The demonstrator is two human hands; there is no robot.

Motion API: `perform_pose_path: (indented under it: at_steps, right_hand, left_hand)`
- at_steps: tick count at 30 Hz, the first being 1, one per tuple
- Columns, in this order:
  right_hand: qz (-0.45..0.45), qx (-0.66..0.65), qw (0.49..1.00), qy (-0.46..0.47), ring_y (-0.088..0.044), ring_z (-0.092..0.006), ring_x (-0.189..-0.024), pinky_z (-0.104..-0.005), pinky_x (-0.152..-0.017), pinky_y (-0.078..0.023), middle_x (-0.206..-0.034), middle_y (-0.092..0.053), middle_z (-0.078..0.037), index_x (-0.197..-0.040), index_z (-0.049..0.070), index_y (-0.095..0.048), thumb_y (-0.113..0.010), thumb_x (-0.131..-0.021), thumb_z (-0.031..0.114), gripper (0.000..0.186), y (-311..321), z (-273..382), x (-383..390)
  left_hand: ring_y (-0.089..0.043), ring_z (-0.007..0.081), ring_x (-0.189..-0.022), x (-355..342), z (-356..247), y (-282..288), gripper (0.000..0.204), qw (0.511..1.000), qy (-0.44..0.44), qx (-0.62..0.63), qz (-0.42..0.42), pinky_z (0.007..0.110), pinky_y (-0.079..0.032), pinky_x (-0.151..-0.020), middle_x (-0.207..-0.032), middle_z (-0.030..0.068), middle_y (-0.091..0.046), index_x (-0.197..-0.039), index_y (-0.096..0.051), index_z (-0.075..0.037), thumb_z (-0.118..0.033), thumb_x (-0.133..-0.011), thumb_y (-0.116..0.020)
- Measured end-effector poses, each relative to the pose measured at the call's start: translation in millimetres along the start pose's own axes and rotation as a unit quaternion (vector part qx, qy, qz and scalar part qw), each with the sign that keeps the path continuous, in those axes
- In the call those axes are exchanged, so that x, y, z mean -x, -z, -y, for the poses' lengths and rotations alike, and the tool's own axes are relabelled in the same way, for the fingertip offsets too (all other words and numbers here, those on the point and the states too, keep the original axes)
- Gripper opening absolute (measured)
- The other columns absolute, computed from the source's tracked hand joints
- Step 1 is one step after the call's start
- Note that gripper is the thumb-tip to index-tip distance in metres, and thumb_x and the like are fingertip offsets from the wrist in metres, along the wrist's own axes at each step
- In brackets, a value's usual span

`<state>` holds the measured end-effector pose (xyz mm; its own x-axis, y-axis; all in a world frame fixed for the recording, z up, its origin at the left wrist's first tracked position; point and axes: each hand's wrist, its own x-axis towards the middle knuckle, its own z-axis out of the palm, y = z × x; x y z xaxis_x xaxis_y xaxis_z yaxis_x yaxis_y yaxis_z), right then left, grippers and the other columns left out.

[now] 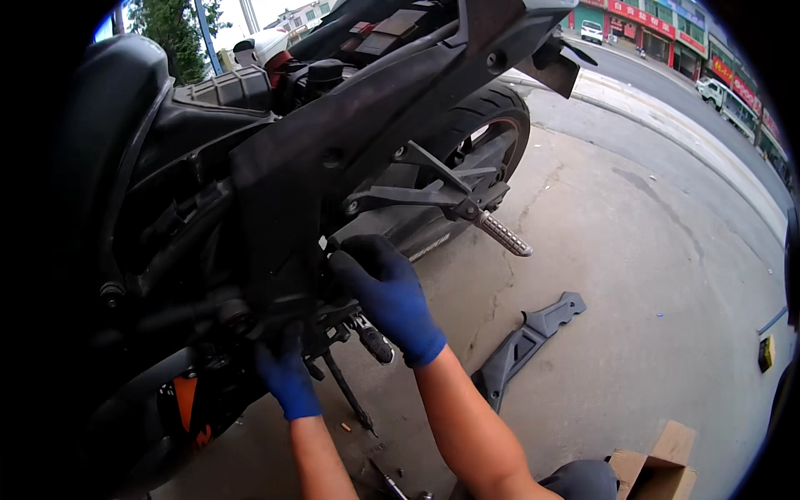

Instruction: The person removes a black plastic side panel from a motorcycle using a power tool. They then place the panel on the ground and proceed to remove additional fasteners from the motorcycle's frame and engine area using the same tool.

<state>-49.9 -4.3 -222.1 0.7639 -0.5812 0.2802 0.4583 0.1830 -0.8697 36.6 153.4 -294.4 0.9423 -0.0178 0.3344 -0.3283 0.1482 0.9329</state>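
Note:
A motorcycle (275, 142) with a dark body fills the left and middle. Its long black side panel (279, 200) slopes down from the tail toward my hands. My right hand (390, 296), in a blue glove with dark fingers, is closed at the panel's lower right edge, fingers bent. Lower and to the left, my left hand (290, 379), gloved the same way, reaches up beneath the panel's bottom end. Its fingers are hidden in shadow behind the bodywork. Near the right hand are the footpeg bracket (417, 196) and a ridged metal footpeg (504, 233).
A loose black plastic trim piece (533, 342) lies on the concrete floor (608, 275). Below the bike stand a side stand (348, 392) and a lower footpeg (375, 343). An open cardboard box (658, 467) sits near my knee (583, 479). Shops and parked vehicles line the road behind.

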Motion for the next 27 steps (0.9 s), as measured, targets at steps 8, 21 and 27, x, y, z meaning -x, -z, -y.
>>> perform_pose_path:
  at_steps: [8,21,27]
  right_hand:
    - [-0.066,0.006,0.986,0.152,-0.061,-0.0111,-0.08,-0.0283,-0.074,-0.049,-0.089,-0.066,-0.008,-0.111,-0.002,-0.059,-0.066,-0.088,0.018,0.031,11,15,-20]
    - [-0.063,0.035,0.967,0.244,-0.056,-0.039,-0.103,-0.0433,-0.088,-0.045,-0.107,-0.06,-0.023,-0.118,-0.002,-0.055,-0.057,-0.087,0.014,0.035,28,27,-31]
    - [-0.037,-0.14,0.977,0.155,-0.065,-0.0295,-0.087,-0.0373,-0.081,-0.049,-0.093,-0.066,-0.018,-0.11,-0.001,-0.061,-0.057,-0.088,0.013,0.027,34,23,-35]
  left_hand:
    - [-0.053,0.0154,-0.096,36,-33,1,0.049,0.963,-0.093,-0.235,-0.094,0.028,-0.048,-0.081,-0.118,0.0094,-0.053,-0.124,-0.05,0.0,-0.008,-0.081,-0.072]
    - [-0.054,0.0322,-0.116,-31,-195,-156,0.05,0.64,-0.566,-0.504,0.123,0.041,-0.039,-0.101,-0.122,0.0211,-0.057,-0.131,-0.051,0.0,-0.032,-0.093,-0.06]
    - [-0.054,0.0263,-0.118,-31,-217,-151,0.048,0.688,-0.478,-0.504,0.211,0.036,-0.04,-0.101,-0.126,0.0186,-0.057,-0.131,-0.051,0.0,-0.031,-0.095,-0.058]
